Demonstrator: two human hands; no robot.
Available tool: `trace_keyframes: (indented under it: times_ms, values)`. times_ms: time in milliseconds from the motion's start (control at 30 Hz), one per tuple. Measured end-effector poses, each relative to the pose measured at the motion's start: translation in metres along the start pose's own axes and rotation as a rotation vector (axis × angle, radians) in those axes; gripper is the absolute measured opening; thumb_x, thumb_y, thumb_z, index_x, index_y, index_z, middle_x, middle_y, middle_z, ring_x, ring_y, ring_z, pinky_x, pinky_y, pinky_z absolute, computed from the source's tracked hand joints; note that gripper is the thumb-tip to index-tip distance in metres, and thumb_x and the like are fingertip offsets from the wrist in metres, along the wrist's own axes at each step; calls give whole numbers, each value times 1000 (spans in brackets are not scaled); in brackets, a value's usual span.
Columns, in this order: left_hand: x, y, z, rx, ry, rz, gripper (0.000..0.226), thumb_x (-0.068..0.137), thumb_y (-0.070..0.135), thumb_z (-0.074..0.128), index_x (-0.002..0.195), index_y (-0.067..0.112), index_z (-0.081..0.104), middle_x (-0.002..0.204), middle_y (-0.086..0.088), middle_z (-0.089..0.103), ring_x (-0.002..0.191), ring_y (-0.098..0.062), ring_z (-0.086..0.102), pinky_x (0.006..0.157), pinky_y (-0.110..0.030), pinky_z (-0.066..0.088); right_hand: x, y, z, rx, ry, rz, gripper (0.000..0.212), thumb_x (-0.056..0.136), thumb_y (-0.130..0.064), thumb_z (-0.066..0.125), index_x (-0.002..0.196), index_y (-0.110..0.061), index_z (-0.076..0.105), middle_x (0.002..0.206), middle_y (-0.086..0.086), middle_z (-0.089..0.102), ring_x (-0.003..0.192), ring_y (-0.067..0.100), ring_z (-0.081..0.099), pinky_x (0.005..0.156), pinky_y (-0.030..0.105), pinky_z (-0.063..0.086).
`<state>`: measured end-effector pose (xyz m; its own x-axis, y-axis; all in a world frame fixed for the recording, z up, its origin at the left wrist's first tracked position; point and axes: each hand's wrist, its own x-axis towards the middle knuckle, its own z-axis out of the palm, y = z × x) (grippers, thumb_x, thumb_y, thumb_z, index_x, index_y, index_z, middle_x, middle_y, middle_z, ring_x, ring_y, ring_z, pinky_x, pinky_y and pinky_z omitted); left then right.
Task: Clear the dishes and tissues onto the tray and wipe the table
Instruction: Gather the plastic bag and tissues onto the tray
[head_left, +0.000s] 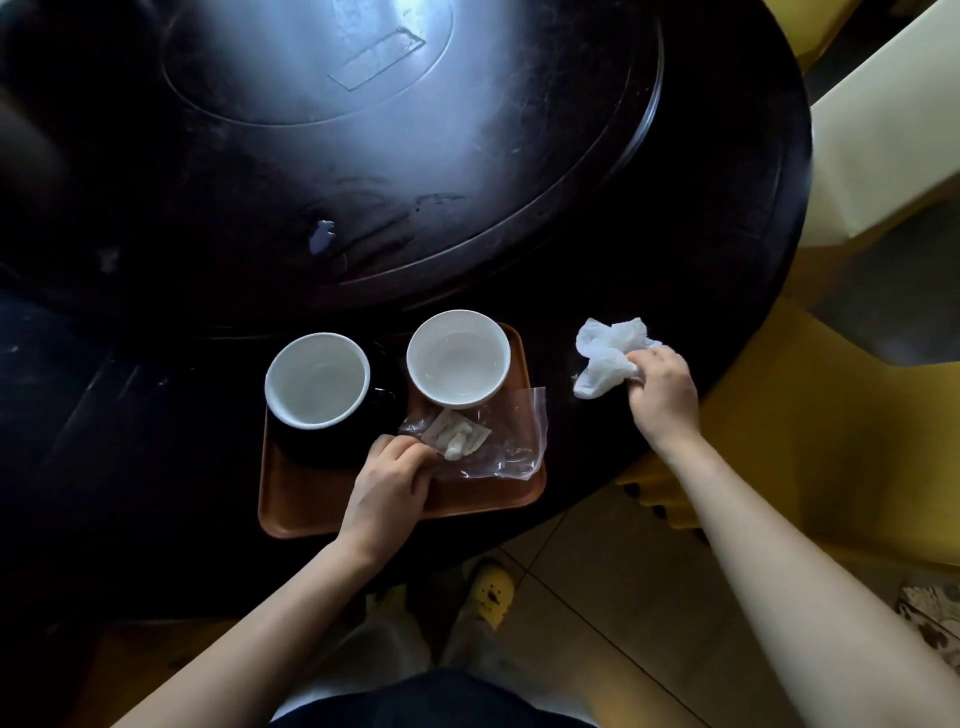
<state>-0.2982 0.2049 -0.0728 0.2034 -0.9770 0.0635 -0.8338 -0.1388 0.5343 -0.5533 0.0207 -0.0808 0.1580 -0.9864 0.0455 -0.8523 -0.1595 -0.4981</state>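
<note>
An orange-brown tray lies at the near edge of the dark round table. On it stand two white bowls: the left bowl rests on a dark saucer, the right bowl sits at the tray's far right. A clear plastic wrapper with crumpled tissue lies on the tray's right side. My left hand rests on the tray with its fingertips pinching the wrapper's edge. My right hand grips a crumpled white cloth on the table to the right of the tray.
A raised dark turntable fills the table's middle, with a small pale scrap on it. Yellow chairs stand to the right, one with a cream backrest. Tiled floor and my yellow slipper show below.
</note>
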Motion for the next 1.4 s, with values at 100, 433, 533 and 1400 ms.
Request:
trace_keyframes:
  times_ms: [100, 433, 533, 1400]
  values:
    - [-4, -3, -4, -23, -11, -8, 13, 74, 6, 65, 84, 13, 67, 90, -1, 67, 91, -10, 46, 83, -17, 37, -6, -19, -11, 176, 35, 88, 19, 84, 2, 52, 96, -1, 66, 98, 17, 61, 91, 29, 58, 73, 26, 41]
    - [-15, 4, -28, -317, 89, -192, 28, 84, 25, 53, 110, 17, 61, 99, 6, 65, 93, -5, 57, 81, -1, 35, -103, -111, 0, 440, -210, -258, 26, 75, 7, 63, 95, -9, 65, 97, 8, 63, 92, 19, 60, 80, 28, 53]
    - [-16, 7, -33, -485, 95, -294, 33, 88, 25, 55, 121, 21, 54, 103, 6, 64, 93, -8, 63, 78, -9, 47, -113, -121, 20, 287, -302, -336, 32, 76, 6, 58, 104, -8, 64, 105, 8, 60, 105, 21, 53, 93, 31, 48]
    - [-10, 19, -50, -343, 166, -157, 17, 83, 15, 61, 96, 19, 71, 113, 4, 56, 110, -9, 44, 84, -4, 37, -117, -123, 40, 49, -143, -268, 30, 74, -12, 73, 100, -9, 57, 95, 9, 59, 87, 23, 52, 81, 38, 52]
